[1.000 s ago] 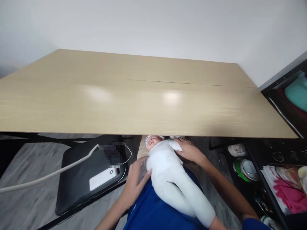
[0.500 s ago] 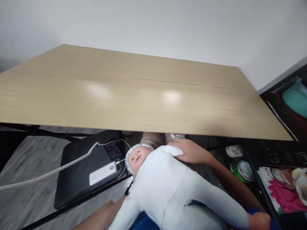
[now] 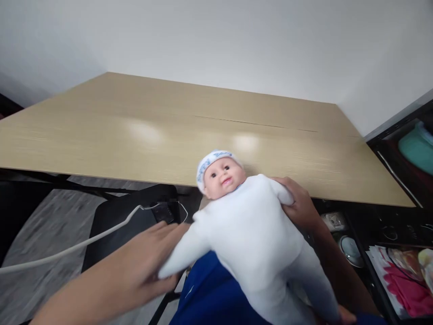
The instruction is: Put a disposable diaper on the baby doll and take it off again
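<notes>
A baby doll (image 3: 250,230) in a white suit and a white cap with blue print is held up in front of me, its head level with the near edge of the wooden table (image 3: 142,135). My right hand (image 3: 299,203) grips the doll at its shoulder and arm. My left hand (image 3: 142,266) lies against the doll's other arm and side, fingers stretched along it. The doll's legs hang down over my blue clothing (image 3: 209,298).
A black chair (image 3: 115,225) with a white cable (image 3: 67,248) across it stands below the table at the left. A dark shelf unit (image 3: 399,216) at the right holds cups, a teal item and pink packets. A white wall rises behind the table.
The doll has risen from my lap under the table edge to in front of the tabletop. My left hand moved out to its arm; my right hand rose with it.
</notes>
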A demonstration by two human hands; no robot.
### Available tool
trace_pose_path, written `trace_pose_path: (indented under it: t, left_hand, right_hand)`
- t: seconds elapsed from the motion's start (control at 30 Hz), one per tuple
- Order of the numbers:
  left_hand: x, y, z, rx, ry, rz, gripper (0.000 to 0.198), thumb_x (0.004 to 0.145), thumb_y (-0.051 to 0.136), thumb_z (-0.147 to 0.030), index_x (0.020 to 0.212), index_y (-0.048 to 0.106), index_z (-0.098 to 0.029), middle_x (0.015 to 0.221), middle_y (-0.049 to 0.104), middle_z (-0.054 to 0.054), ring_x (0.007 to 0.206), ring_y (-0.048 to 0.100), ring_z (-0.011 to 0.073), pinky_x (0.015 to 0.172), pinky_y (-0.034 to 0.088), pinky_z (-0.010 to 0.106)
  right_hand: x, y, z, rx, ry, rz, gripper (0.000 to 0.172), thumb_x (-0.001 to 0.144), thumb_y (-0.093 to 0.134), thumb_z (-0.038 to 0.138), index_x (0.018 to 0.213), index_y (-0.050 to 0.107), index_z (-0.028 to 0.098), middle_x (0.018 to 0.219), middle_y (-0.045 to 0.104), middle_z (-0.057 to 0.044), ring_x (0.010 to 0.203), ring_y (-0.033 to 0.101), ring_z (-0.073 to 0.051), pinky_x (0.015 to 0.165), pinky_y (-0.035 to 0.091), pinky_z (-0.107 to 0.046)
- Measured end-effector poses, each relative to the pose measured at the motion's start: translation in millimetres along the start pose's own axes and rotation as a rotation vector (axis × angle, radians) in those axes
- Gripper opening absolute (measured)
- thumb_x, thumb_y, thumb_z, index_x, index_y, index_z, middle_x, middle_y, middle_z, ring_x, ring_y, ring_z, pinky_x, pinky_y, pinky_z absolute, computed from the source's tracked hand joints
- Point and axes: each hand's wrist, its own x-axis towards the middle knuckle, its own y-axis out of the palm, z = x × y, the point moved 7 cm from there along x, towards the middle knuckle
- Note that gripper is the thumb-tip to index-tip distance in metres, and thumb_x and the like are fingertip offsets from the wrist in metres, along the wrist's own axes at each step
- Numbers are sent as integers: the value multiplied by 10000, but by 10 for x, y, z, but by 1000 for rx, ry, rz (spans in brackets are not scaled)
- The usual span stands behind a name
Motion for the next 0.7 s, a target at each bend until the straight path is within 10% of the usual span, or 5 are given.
trace_pose_path:
  t: [0.13,0.37,0.7]
  left_hand:
    - [674,4,35,-20,-75,121,605,842,723,-472,1429,667,-339,1138,794,54,983,735,343,834,582,410]
    - [1516,110,350,-54,-107,121,547,893,638,-579,1308,614,-224,1114,783,116,963,735,346,796,514,398]
    - [1894,200,854,107,-214,-78,506,958,558,-711,1171,592,-253,1076,785,130,956,739,375,757,477,394]
  right_hand:
    - [-7,-121,-346,-15,85,-121,519,876,665,277,1394,697,280,1357,785,-87,1203,756,-335,1003,624,-468]
    - [95,-71,-913,-117,221,-186,459,903,692,385,1336,723,233,1321,790,-132,1197,746,-358,1025,598,-499]
    - [70,-87,-1169,-372,164,-140,458,1031,627,662,1214,701,249,1161,783,-140,1083,735,-385,906,586,-494]
